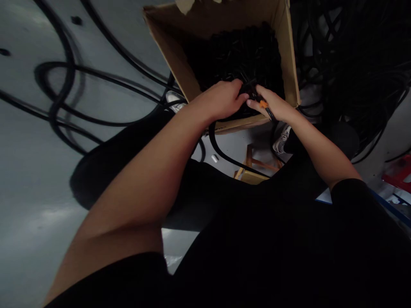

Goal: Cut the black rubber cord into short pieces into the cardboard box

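Observation:
A cardboard box stands in front of me with many short black tube-like pieces inside. Over its near edge, my left hand is closed, thumb and fingers pinched around a black hose that runs down from beneath it. Close beside it, my right hand grips a hand tool with an orange-and-black handle. The tool's head lies in shadow between the two hands, so its exact kind does not show. My fingertips are partly hidden against the dark contents.
Long black hoses loop across the grey floor at left. A dark tangle of hoses lies right of the box. Between my legs is a small wooden stool. Something red stands at far right.

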Action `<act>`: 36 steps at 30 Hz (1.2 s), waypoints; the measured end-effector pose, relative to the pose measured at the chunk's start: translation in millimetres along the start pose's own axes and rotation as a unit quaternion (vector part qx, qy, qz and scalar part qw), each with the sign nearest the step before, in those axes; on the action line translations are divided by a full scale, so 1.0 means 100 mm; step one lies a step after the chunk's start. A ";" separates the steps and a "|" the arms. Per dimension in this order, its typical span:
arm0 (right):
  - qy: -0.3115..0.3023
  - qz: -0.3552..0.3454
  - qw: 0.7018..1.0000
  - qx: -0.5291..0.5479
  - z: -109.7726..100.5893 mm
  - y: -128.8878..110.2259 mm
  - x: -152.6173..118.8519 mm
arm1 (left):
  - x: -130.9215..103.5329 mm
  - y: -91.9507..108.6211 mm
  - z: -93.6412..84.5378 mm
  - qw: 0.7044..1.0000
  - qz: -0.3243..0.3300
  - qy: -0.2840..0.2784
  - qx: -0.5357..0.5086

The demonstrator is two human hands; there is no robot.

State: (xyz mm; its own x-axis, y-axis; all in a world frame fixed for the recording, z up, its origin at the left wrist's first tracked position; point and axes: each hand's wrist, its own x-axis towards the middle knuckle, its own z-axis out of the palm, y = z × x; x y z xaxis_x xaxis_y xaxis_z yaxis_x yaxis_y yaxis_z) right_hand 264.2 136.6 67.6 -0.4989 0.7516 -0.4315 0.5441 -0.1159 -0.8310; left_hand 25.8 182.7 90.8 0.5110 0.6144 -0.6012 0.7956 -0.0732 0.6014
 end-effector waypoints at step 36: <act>0.028 0.094 0.982 0.159 -0.08 -0.10 -0.01 | -0.18 0.25 -0.21 0.999 -0.028 0.029 -0.026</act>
State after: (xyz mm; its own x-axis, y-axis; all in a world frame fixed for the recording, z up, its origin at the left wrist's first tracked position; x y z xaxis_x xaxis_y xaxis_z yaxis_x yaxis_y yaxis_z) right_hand 264.5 142.6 79.4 -0.3668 0.7308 -0.5756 0.3797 -0.4473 -0.8098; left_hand 29.6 186.0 128.1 0.4460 0.6608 -0.6037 0.8034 0.0016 0.5954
